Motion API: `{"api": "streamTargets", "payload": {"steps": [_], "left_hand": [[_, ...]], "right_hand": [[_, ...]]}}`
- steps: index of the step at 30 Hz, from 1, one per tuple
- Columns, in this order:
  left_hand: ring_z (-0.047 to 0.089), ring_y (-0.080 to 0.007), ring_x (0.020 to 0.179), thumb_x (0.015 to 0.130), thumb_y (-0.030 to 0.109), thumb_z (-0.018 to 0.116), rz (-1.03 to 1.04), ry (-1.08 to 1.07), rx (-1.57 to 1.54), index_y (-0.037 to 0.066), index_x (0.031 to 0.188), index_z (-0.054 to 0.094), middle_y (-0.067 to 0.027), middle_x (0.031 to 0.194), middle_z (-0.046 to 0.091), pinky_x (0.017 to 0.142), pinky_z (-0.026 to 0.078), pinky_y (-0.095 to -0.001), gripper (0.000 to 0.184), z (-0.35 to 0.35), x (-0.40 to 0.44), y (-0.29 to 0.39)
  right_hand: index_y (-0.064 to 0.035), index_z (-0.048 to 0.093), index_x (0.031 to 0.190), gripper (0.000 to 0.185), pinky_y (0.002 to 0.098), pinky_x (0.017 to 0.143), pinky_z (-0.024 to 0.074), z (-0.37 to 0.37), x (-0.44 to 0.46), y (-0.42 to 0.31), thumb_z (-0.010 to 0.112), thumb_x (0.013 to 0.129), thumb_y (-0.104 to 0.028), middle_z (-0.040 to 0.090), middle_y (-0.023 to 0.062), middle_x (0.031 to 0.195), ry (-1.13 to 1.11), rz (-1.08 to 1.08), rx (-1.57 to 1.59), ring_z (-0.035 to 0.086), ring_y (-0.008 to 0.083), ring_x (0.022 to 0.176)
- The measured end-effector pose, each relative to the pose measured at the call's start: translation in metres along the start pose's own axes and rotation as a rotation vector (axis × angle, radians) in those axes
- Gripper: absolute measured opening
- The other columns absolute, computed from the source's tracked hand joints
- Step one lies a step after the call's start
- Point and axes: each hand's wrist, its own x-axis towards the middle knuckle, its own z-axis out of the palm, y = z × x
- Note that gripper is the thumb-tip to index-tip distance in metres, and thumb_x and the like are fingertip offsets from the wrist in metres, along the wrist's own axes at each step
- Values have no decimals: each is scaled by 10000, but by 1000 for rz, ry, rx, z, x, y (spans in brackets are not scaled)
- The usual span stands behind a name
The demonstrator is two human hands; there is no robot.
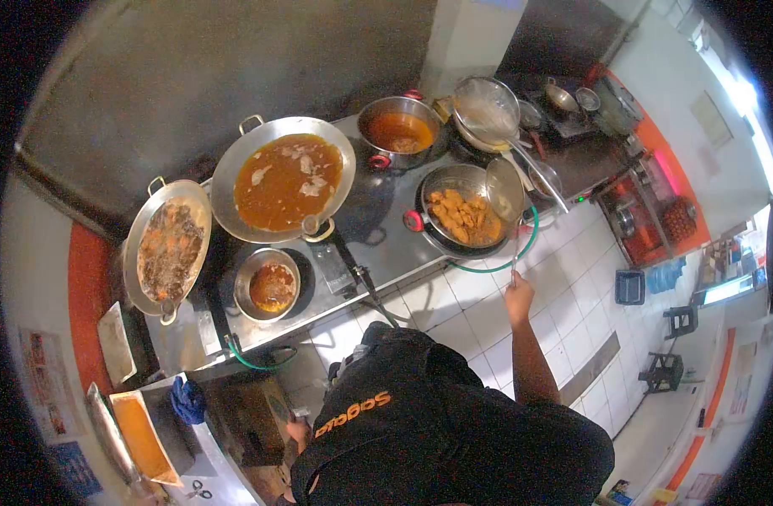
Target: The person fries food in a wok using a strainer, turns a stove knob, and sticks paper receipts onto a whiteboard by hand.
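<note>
My right hand (pixel 519 299) is closed around the long thin handle of a round skimmer (pixel 505 191). The skimmer's head is at the right side of a dark wok (pixel 429 181) with a red handle. Golden-brown fried pieces (pixel 461 218) lie in that wok. Down beside my dark top (pixel 437 413), my left hand (pixel 298 431) is partly hidden. Its fingers look curled by a dim oval object (pixel 279 406) that I cannot identify.
Along the counter (pixel 386 244) stand a large wok of brown oil (pixel 289 181), a wok of bubbling frying food (pixel 174 249), a small bowl (pixel 271 288) and a pot of red sauce (pixel 399 133). A big strainer (pixel 486 110) rests behind. Green hoses (pixel 534 232) hang at the front edge.
</note>
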Motion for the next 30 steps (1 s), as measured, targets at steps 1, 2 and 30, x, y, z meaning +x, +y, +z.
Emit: {"api": "streamTargets", "payload": {"steps": [1,2,30], "left_hand": [[628,-368,842,657,199,698,-105,-56,-35,-18,1060,619,-220,894,650,711,485,-427,464,2,0,-2],[628,-367,850,658,186,700,-87,-28,-30,-19,1060,620,-221,899,649,711,484,-423,458,2,-3,-4],[623,-378,755,693,145,688,-323,299,-242,-8,882,621,-201,794,643,682,478,-423,252,19,-113,-19]], "right_hand": [[-7,638,1056,355,371,587,461,7,1,8,521,723,30,603,208,767,-12,-30,-9,574,303,596],[-13,628,1082,370,356,529,446,15,3,16,519,732,32,602,184,762,-24,-63,-17,552,272,542],[1,581,1044,258,288,317,305,170,84,-383,470,812,-12,530,87,589,-802,124,626,437,140,382]]}}
